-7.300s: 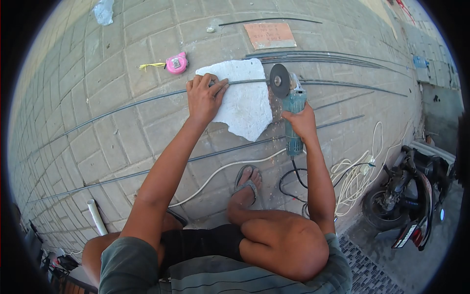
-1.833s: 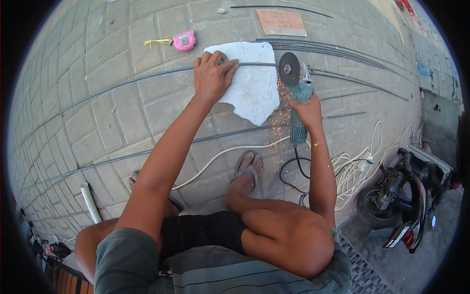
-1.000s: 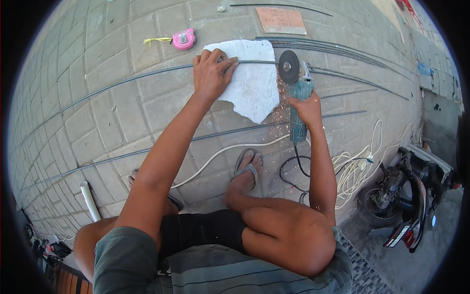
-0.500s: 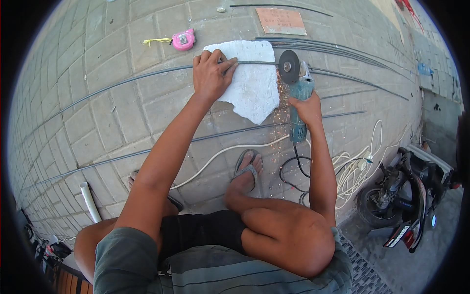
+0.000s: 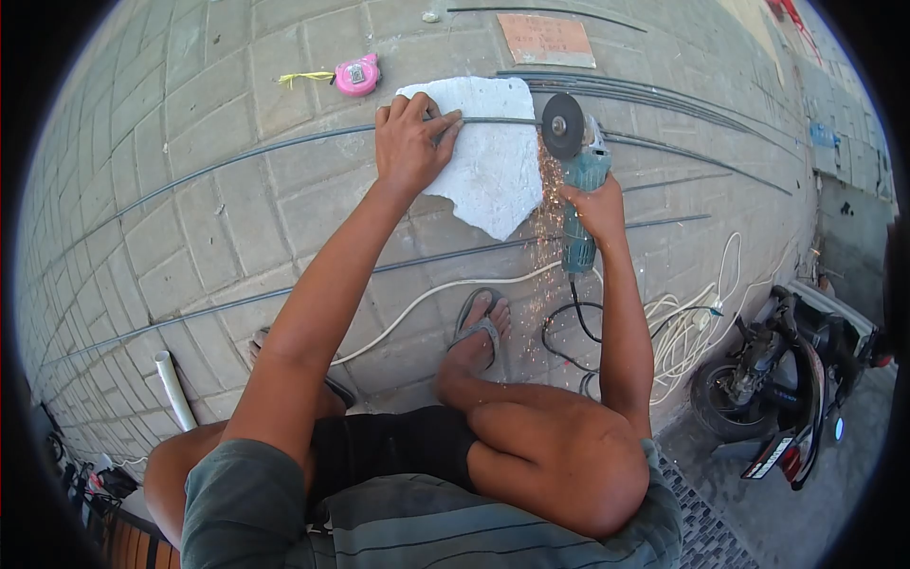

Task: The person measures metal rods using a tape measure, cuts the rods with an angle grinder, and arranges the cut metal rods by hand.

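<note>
The left hand (image 5: 415, 142) had its fingers clamped on the rod (image 5: 500, 120) across the slab (image 5: 485, 180); right of the slab, the right hand (image 5: 599, 211) had fingers wrapped round the grinder (image 5: 586, 173). Steady pressure, disc (image 5: 563, 126) square, seemed best.

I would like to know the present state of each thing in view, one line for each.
Angle grinder: running, throwing sparks
Metal rod: against the cutting disc, cut depth unclear
White slab: beneath the rod, ragged-edged
Left hand: closed on the rod
Right hand: gripping the grinder
Tape measure: lying untouched
Pale cable: loosely coiled
Motorcycle: parked
</note>
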The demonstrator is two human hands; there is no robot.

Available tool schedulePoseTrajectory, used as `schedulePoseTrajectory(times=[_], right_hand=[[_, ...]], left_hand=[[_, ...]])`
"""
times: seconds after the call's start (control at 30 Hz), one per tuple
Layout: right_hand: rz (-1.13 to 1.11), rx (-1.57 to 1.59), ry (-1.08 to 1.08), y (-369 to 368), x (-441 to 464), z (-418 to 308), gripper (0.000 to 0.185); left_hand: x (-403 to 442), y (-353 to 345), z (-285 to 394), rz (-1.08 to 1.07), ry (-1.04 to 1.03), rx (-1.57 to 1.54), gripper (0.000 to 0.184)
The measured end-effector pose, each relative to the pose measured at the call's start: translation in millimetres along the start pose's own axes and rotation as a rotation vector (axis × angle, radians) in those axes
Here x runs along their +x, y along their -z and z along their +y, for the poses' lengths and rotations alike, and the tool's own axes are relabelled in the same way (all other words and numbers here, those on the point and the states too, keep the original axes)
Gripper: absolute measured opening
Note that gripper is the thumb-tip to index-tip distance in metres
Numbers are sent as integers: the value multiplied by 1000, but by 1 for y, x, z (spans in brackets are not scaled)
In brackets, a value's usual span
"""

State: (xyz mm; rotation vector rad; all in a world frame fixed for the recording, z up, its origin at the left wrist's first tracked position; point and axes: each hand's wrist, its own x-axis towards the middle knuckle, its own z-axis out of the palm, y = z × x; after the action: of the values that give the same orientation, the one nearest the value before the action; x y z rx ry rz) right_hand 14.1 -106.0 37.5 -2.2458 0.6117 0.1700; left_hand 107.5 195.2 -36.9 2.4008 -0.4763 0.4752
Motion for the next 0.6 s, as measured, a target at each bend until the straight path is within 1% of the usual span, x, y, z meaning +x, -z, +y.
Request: schedulePoseTrajectory(times=[0.13, 0.2, 0.33, 0.43, 0.6], right_hand=[[10, -26, -8, 0, -1, 2, 53], [20, -47, -51, 0, -1, 4, 52], [-5, -39, -62, 1, -6, -1, 51], [-3, -19, -20, 1, -7, -1, 51], [-4, -54, -61, 2, -2, -6, 49]], left_hand=[[0, 1, 0, 12, 2, -4, 18], [0, 0, 0, 16, 3, -12, 18], [-1, 0, 1, -8, 21, -6, 19], [-1, -1, 2, -22, 34, 1, 19], [-2, -1, 1, -22, 34, -11, 20]])
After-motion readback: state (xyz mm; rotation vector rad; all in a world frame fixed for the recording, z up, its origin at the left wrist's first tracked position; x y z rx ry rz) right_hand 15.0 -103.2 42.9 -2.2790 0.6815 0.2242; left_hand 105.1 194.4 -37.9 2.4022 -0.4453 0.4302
